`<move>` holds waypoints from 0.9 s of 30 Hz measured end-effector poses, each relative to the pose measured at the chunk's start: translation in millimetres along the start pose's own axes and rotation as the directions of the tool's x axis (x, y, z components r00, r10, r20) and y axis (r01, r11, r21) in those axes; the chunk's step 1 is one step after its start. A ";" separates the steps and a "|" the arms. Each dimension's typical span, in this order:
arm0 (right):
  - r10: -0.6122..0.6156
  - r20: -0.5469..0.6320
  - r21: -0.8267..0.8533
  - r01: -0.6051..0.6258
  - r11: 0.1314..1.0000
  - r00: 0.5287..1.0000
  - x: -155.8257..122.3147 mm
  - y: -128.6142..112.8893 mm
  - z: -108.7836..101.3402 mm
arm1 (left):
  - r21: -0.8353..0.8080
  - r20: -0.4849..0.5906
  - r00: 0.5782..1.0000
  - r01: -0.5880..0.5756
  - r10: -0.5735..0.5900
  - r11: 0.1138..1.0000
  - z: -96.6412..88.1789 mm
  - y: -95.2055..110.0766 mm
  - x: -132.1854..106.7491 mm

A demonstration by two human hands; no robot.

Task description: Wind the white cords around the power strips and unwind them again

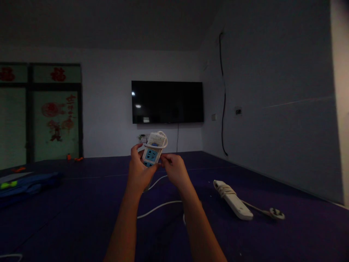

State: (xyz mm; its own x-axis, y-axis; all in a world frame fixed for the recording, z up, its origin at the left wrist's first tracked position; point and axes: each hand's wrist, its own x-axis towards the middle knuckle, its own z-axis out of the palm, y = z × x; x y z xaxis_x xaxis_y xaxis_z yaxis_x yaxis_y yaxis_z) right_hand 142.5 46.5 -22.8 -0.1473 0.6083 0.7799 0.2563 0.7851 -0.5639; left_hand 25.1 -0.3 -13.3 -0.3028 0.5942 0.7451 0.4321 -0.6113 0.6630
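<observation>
My left hand [139, 171] is wrapped round a white power strip [152, 154] with blue sockets, holding it raised and tilted above the purple surface. White cord [167, 140] loops around the strip's upper end. At the strip's right edge, my right hand [174, 168] has its fingers pinched together, apparently on the cord, though the fingertips partly hide it. More of the white cord [160, 207] trails down between and under my forearms onto the surface.
To the right lies a second white power strip [237, 205], cord wound round it, its plug [276, 213] beside it. Folded blue cloth [35, 183] with a yellow-green item lies at left. Small orange objects [78, 159] sit near the far left edge. A television [167, 102] hangs on the wall.
</observation>
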 end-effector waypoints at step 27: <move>0.153 -0.199 -0.006 -0.157 0.988 0.968 -8.6 -25.8 7.0 | 0.578 -0.089 0.839 -0.395 0.537 0.714 17.7 -20.4 -4.8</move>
State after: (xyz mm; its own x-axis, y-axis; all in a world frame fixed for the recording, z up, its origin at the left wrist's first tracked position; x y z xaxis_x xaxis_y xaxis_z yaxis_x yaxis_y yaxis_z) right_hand 130.5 21.8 -16.8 0.0868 0.6856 0.7228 0.2816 0.6790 -0.6779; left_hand 32.8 18.5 -31.7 -0.0981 0.1239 0.9874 0.9192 -0.3690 0.1377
